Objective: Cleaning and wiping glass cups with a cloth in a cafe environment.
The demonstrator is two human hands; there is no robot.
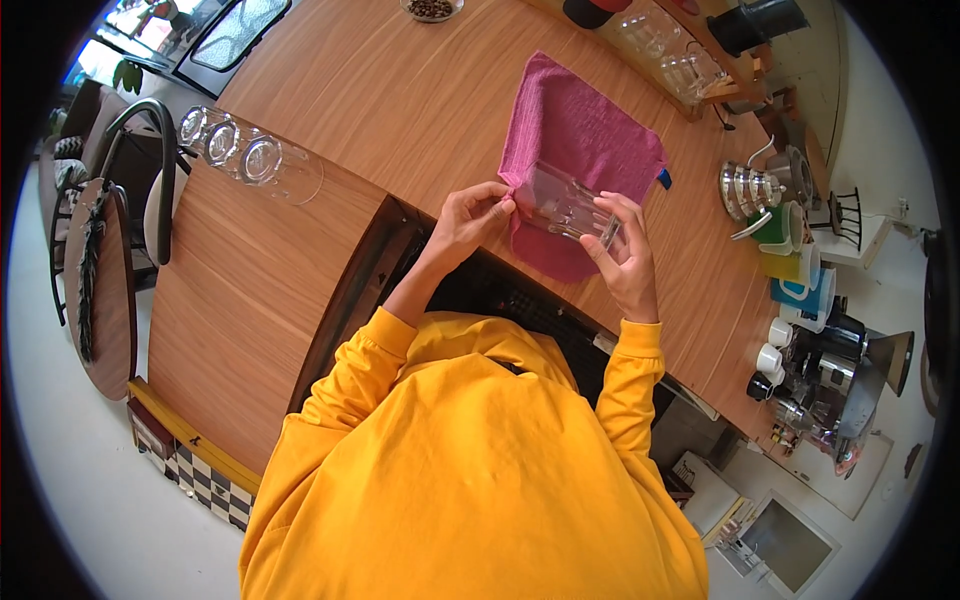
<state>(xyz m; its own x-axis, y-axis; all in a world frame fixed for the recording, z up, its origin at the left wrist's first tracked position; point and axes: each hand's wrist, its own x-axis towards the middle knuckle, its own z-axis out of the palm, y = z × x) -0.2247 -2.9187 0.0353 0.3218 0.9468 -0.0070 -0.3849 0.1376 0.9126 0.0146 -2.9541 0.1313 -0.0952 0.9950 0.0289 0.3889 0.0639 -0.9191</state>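
My right hand [627, 250] is wrapped round the base end of a clear drinking glass [568, 203], which I hold on its side over the counter. A pink cloth [585, 125] lies spread on the wood behind and beneath the glass. Between thumb and fingers, my left hand [470, 222] pinches the cloth's left edge near the glass's mouth. Whether any cloth is inside the glass I cannot tell.
Several clear glasses [262, 160] stand in a row at the left on the wooden counter [290, 260]. A bowl of coffee beans [432, 9] sits at the far edge. Along the right side are a steel kettle [748, 190], coloured pitchers [800, 262] and white cups [770, 358].
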